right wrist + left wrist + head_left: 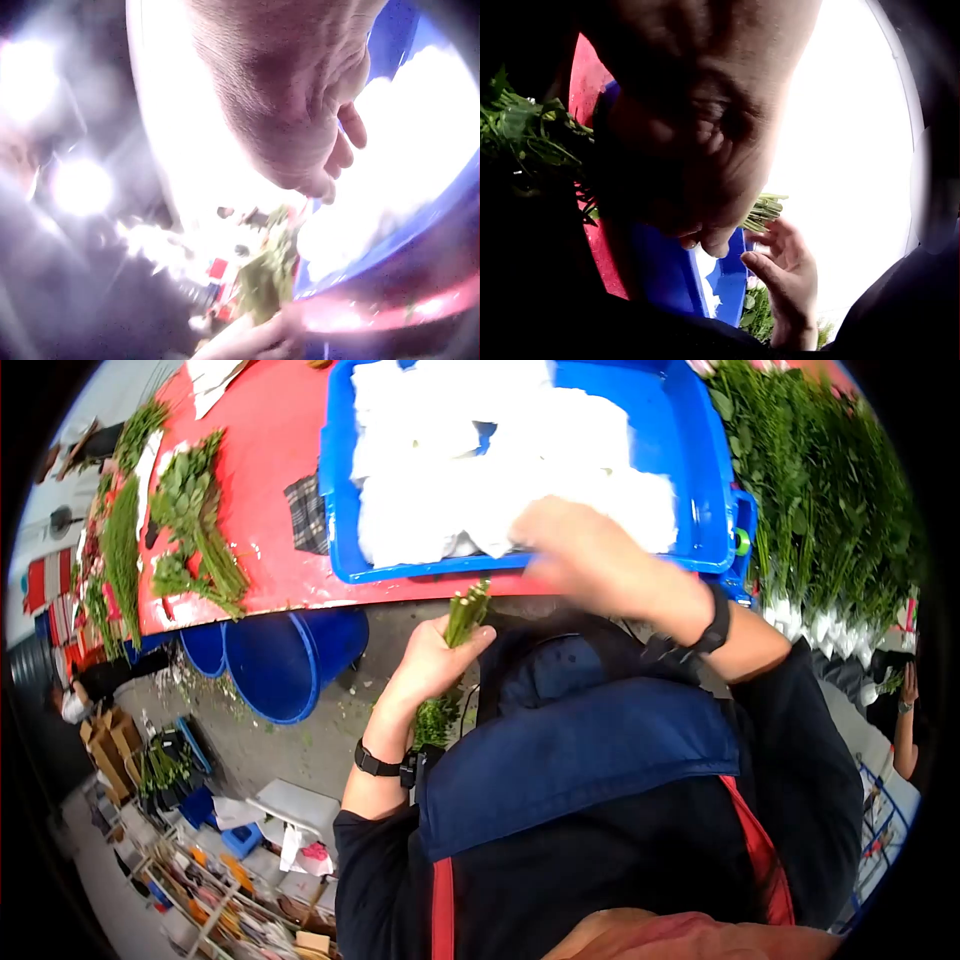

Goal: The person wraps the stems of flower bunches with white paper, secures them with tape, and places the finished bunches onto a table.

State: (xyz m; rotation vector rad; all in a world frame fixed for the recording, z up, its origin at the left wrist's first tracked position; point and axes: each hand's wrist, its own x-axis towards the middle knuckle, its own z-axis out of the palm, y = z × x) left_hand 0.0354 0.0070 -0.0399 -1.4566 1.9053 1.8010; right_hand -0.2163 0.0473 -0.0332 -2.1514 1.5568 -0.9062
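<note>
My left hand (432, 660) grips a bundle of green stems (467, 615) in front of my body, cut ends pointing up. In the left wrist view, the stem ends (765, 212) stick out past that hand, and leafy greens (532, 135) spread from its other side. My right hand (575, 545), blurred, is over the near edge of a blue tray (695, 450) holding bright white wads (420, 500). Its fingers are loosely bent with nothing visible between them in the right wrist view, where the wads (405, 142) lie just beyond the fingertips.
The tray stands on a red-covered table (270, 420). Cut greens (205, 530) and a dark plaid cloth (307, 515) lie left of it. Many long-stemmed bunches (820, 480) stand at the right. Blue bins (270, 665) stand below the table's left edge, near cardboard boxes (110, 750).
</note>
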